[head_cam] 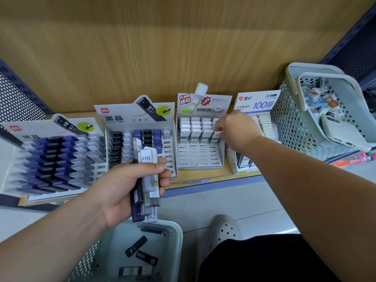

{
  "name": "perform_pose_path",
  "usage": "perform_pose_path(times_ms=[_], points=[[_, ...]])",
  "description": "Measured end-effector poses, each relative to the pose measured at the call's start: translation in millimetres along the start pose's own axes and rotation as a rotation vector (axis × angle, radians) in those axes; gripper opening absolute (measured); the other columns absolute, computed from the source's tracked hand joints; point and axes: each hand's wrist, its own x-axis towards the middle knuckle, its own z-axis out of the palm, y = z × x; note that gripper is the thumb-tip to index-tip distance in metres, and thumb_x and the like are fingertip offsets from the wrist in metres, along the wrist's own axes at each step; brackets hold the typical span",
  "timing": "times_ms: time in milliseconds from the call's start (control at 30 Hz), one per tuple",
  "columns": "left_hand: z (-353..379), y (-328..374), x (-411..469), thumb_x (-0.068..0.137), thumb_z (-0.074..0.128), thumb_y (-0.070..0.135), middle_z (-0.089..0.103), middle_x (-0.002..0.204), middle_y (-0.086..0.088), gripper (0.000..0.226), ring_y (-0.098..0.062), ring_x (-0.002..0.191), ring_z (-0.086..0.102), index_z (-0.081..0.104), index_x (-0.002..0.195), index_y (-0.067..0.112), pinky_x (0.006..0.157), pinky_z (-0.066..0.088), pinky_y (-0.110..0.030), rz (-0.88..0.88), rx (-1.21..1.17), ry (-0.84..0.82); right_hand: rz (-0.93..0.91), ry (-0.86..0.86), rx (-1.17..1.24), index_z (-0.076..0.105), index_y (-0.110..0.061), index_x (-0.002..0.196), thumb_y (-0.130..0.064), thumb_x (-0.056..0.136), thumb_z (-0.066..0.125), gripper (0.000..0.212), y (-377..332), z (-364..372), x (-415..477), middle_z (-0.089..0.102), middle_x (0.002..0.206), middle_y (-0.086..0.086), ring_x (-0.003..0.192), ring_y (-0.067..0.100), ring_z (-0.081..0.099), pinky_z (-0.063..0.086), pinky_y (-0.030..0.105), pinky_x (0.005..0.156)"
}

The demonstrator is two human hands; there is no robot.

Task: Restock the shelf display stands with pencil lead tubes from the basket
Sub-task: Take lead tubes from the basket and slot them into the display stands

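My left hand (126, 184) grips a bundle of pencil lead tubes (147, 180), white, clear and dark blue, upright above the pale green basket (175, 241) at the bottom. A few black tubes (136, 246) lie in that basket. My right hand (234, 129) reaches to the white display stand (200, 157) and pinches a white-capped tube (217, 135) at the right end of its filled rows. The stand's lower slots are bare.
Two black-and-blue tube stands (50, 159) (142, 139) sit to the left, another white stand (254, 123) to the right. A second perforated basket (325, 110) with mixed stationery and a phone stands at far right. My shoe (224, 228) is on the floor below.
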Motion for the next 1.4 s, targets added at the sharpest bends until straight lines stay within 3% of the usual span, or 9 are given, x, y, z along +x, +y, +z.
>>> perform_pose_path(times_ms=[300, 433, 567, 633, 767, 933, 1133, 1233, 1400], points=[[-4, 5, -6, 0.064, 0.08, 0.006, 0.073, 0.09, -0.013, 0.042, -0.023, 0.068, 0.069, 0.076, 0.105, 0.005, 0.058, 0.057, -0.029, -0.011, -0.042, -0.007, 0.063, 0.032, -0.039, 0.063, -0.024, 0.116, -0.023, 0.092, 0.059, 0.024, -11, -13, 0, 0.067, 0.095, 0.005, 0.087, 0.029, 0.06, 0.04, 0.031, 0.063], [-5, 6, -12, 0.064, 0.073, 0.005, 0.072, 0.088, -0.014, 0.043, -0.022, 0.066, 0.066, 0.072, 0.107, 0.005, 0.057, 0.055, -0.03, -0.013, -0.058, -0.027, 0.013, 0.103, 0.209, 0.07, -0.025, 0.101, -0.047, 0.094, 0.063, 0.024, -39, -35, 0, 0.073, 0.094, -0.001, 0.091, 0.022, 0.066, 0.054, 0.035, 0.074], [-8, 6, -19, 0.064, 0.069, 0.005, 0.072, 0.086, -0.013, 0.045, -0.02, 0.063, 0.065, 0.07, 0.109, 0.005, 0.056, 0.056, -0.029, -0.007, -0.038, -0.05, -0.155, -0.332, 0.967, 0.078, -0.023, 0.093, -0.047, 0.086, 0.076, 0.025, -96, -61, -15, 0.076, 0.083, -0.006, 0.074, 0.009, 0.071, 0.048, 0.017, 0.058], [-11, 7, -23, 0.062, 0.072, 0.0, 0.071, 0.085, -0.013, 0.047, -0.02, 0.063, 0.065, 0.07, 0.109, 0.005, 0.055, 0.056, -0.03, -0.009, -0.027, -0.069, -0.257, -0.49, 1.063, 0.078, -0.02, 0.097, -0.037, 0.085, 0.081, 0.022, -119, -64, -21, 0.077, 0.082, -0.003, 0.075, 0.009, 0.07, 0.048, 0.013, 0.062], [-18, 8, -29, 0.063, 0.069, 0.007, 0.071, 0.085, -0.013, 0.036, -0.02, 0.064, 0.066, 0.075, 0.099, 0.005, 0.056, 0.057, -0.03, -0.009, -0.03, -0.097, -0.336, -0.503, 1.128, 0.076, -0.01, 0.091, -0.019, 0.083, 0.084, 0.014, -140, -64, -23, 0.072, 0.072, 0.005, 0.071, 0.013, 0.067, 0.053, 0.029, 0.076], [-22, 9, -34, 0.066, 0.071, 0.006, 0.072, 0.091, -0.015, 0.033, -0.023, 0.071, 0.069, 0.078, 0.098, 0.007, 0.059, 0.057, -0.03, -0.003, -0.028, -0.138, -0.281, -0.56, 1.239, 0.071, -0.013, 0.086, -0.012, 0.086, 0.079, 0.008, -140, -66, -26, 0.071, 0.071, 0.006, 0.067, 0.015, 0.062, 0.042, 0.022, 0.058], [-21, 12, -29, 0.07, 0.069, 0.012, 0.074, 0.1, -0.017, 0.034, -0.02, 0.068, 0.07, 0.07, 0.102, 0.0, 0.056, 0.057, -0.027, -0.007, -0.163, -0.029, 0.031, -0.411, 1.395, 0.067, -0.009, 0.093, -0.011, 0.09, 0.074, 0.007, -124, -71, -17, 0.071, 0.071, 0.006, 0.058, 0.008, 0.065, 0.04, 0.019, 0.049], [-23, 12, -27, 0.069, 0.071, 0.01, 0.073, 0.089, -0.013, 0.031, -0.018, 0.062, 0.065, 0.068, 0.1, 0.005, 0.05, 0.052, -0.024, -0.001, -0.166, 0.037, 0.192, -0.23, 1.463, 0.067, -0.008, 0.099, -0.012, 0.089, 0.076, 0.014, -104, -77, -9, 0.072, 0.079, 0.007, 0.059, 0.009, 0.067, 0.044, 0.017, 0.047], [-28, 12, -22, 0.075, 0.07, 0.009, 0.053, 0.067, -0.002, 0.009, -0.014, 0.053, 0.05, 0.062, 0.077, 0.013, 0.043, 0.043, -0.023, -0.008, -0.113, 0.008, 0.265, 0.093, 1.06, 0.068, -0.014, 0.1, -0.017, 0.089, 0.076, 0.014, -59, -63, -8, 0.073, 0.077, 0.004, 0.059, 0.01, 0.065, 0.047, 0.024, 0.054]])
